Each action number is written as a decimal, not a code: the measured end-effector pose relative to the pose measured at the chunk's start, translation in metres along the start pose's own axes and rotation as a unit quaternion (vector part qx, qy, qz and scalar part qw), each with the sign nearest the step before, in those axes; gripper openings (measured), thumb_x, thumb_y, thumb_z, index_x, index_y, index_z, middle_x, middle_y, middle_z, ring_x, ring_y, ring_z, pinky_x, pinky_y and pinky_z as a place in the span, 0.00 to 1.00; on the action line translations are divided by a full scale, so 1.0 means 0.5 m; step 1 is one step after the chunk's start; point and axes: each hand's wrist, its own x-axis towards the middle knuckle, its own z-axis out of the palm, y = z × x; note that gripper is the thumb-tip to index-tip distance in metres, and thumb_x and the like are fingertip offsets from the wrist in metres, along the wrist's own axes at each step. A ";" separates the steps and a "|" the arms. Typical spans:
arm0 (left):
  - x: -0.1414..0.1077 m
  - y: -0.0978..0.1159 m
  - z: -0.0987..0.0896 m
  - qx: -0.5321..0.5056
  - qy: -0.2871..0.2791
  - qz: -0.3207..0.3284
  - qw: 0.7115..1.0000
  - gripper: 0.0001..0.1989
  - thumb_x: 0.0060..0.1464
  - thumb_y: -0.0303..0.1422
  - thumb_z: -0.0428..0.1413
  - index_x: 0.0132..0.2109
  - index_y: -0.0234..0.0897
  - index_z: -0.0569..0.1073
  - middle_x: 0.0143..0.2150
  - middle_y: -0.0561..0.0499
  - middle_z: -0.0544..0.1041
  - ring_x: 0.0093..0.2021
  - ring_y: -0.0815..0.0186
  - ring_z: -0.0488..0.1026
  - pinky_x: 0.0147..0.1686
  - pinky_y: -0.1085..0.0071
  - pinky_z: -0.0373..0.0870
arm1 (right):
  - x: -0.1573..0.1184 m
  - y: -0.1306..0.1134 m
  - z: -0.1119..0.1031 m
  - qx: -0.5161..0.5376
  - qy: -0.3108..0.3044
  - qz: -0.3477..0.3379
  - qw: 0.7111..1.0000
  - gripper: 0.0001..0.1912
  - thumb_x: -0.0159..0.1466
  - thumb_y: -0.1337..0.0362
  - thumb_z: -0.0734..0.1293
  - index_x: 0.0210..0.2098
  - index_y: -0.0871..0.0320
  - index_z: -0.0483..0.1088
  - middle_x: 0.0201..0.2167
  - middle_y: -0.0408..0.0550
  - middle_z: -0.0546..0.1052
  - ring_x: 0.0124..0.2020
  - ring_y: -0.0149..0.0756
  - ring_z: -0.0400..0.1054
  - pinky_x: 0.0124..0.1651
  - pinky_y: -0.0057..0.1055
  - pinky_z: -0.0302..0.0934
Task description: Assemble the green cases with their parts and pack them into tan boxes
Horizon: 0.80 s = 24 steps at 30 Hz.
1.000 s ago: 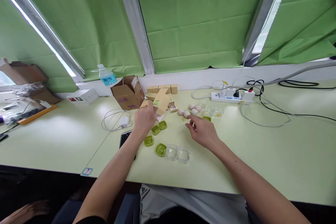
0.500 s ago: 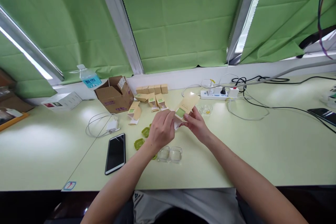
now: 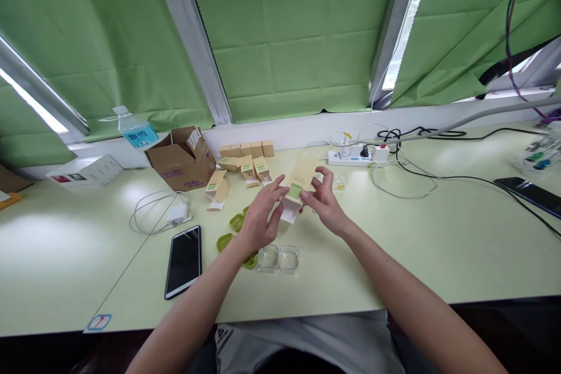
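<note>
Between my hands is a small tan carton with a green window and a white flap hanging open at its lower end. My right hand grips its right side, thumb near the window. My left hand is at its left side, fingers apart, fingertips beside the window. Below my hands, two clear square cups stand side by side. Green cups lie by my left forearm, partly hidden by it. Similar opened cartons lie to the left, and a clear piece with a yellow spot is behind my right hand.
A brown cardboard box stands at the back left, near a row of small boxes. A phone and a white charger lie left. A power strip with cables is at the back.
The fingers of my left hand have opened from their grip at the carton's left side. The carton's white flap now shows more fully. The view has shifted slightly to the right.
</note>
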 end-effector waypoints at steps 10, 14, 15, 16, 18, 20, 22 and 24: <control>-0.007 -0.012 0.033 -0.175 0.016 -0.198 0.964 0.20 0.73 0.38 0.55 0.67 0.45 0.73 0.74 0.37 0.70 0.65 0.53 0.78 0.51 0.61 0.82 | 0.001 0.005 0.004 -0.033 0.003 0.015 0.999 0.44 0.70 0.44 0.71 0.73 0.34 0.39 0.72 0.52 0.64 0.41 0.36 0.79 0.43 0.44 0.82; -0.008 -0.007 0.045 -0.191 0.047 -0.235 0.952 0.19 0.70 0.40 0.58 0.64 0.46 0.75 0.73 0.39 0.71 0.48 0.61 0.82 0.49 0.61 0.83 | -0.003 0.000 0.008 -0.124 -0.020 0.021 0.992 0.27 0.74 0.41 0.64 0.67 0.42 0.63 0.68 0.52 0.67 0.37 0.34 0.79 0.45 0.45 0.82; -0.008 -0.006 0.046 -0.191 0.056 -0.242 0.950 0.18 0.70 0.40 0.59 0.64 0.46 0.75 0.73 0.39 0.71 0.45 0.63 0.82 0.48 0.62 0.83 | -0.005 -0.002 0.009 -0.140 -0.025 0.023 0.990 0.25 0.74 0.41 0.63 0.64 0.44 0.68 0.69 0.52 0.66 0.37 0.34 0.78 0.46 0.45 0.82; -0.008 -0.005 0.047 -0.187 0.066 -0.246 0.949 0.18 0.69 0.41 0.60 0.63 0.45 0.75 0.73 0.39 0.71 0.43 0.64 0.81 0.47 0.63 0.83 | -0.007 -0.004 0.011 -0.148 -0.028 0.024 0.988 0.24 0.74 0.42 0.64 0.63 0.45 0.71 0.71 0.53 0.64 0.38 0.34 0.78 0.47 0.45 0.82; -0.009 -0.006 0.049 -0.175 0.091 -0.253 0.947 0.20 0.69 0.41 0.60 0.64 0.44 0.75 0.69 0.39 0.74 0.40 0.66 0.80 0.43 0.65 0.82 | -0.011 -0.006 0.013 -0.147 -0.034 0.024 0.988 0.25 0.70 0.46 0.71 0.63 0.44 0.72 0.78 0.52 0.53 0.42 0.35 0.79 0.49 0.46 0.81; -0.010 -0.007 0.051 -0.169 0.112 -0.260 0.944 0.21 0.68 0.42 0.61 0.65 0.43 0.74 0.65 0.40 0.78 0.37 0.68 0.79 0.40 0.67 0.81 | -0.014 -0.006 0.015 -0.153 -0.034 0.025 0.987 0.30 0.63 0.51 0.78 0.63 0.42 0.72 0.82 0.50 0.42 0.45 0.35 0.78 0.51 0.45 0.80; -0.012 -0.005 0.051 -0.171 0.117 -0.264 0.942 0.22 0.68 0.42 0.61 0.65 0.43 0.74 0.64 0.40 0.78 0.36 0.68 0.79 0.38 0.68 0.81 | -0.015 -0.004 0.014 -0.167 -0.025 0.020 0.985 0.31 0.62 0.55 0.78 0.63 0.42 0.73 0.82 0.51 0.41 0.44 0.34 0.78 0.50 0.43 0.79; -0.012 -0.002 0.048 -0.168 0.106 -0.254 0.947 0.23 0.70 0.42 0.59 0.67 0.43 0.73 0.67 0.38 0.76 0.43 0.64 0.82 0.41 0.66 0.82 | -0.013 -0.001 0.012 -0.173 -0.011 0.010 0.985 0.27 0.64 0.56 0.75 0.62 0.43 0.74 0.81 0.53 0.45 0.40 0.32 0.78 0.48 0.42 0.79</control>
